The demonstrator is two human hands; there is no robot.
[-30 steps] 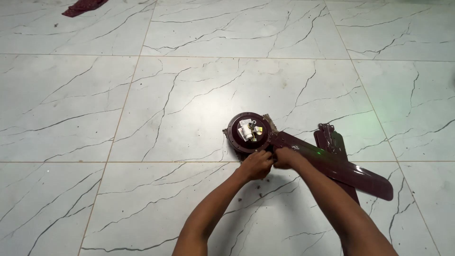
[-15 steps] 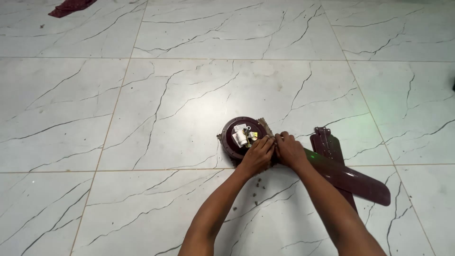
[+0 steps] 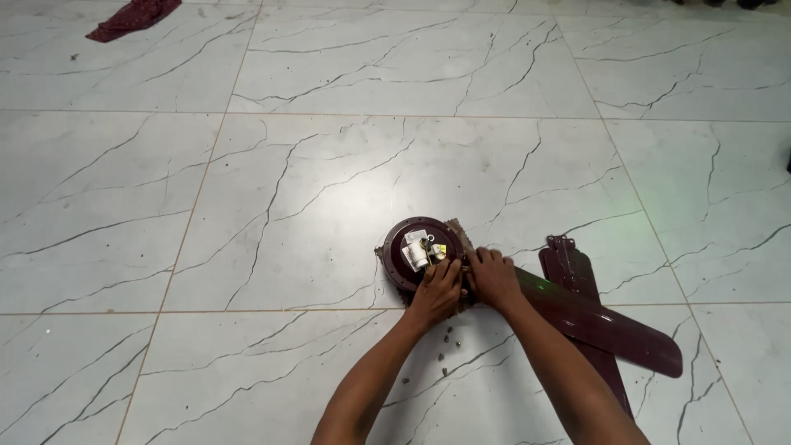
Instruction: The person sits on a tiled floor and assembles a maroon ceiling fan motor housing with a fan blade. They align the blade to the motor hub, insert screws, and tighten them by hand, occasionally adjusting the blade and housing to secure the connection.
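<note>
So we've got the fan motor (image 3: 418, 254) sitting flat on the floor (image 3: 288, 189), a bit right of centre in the frame and just below the middle. It's a round maroon hub with white and brass bits on its top face. Our left hand (image 3: 437, 288) is on the lower right edge of the motor, fingers (image 3: 450, 269) curled down onto it, though we can't tell if they're actually pinching anything. Our right hand (image 3: 494, 276) is touching the left one, fingers closed over the root of a blade (image 3: 601, 325) right where it meets the motor. That blade runs off toward the lower right of the frame. A second blade (image 3: 577, 268) lies under it, crossing it. Small dark crumbs (image 3: 445, 350) are scattered on the tiles just below our hands. Way up in the upper left corner there's a dark red cloth (image 3: 132, 16).
</note>
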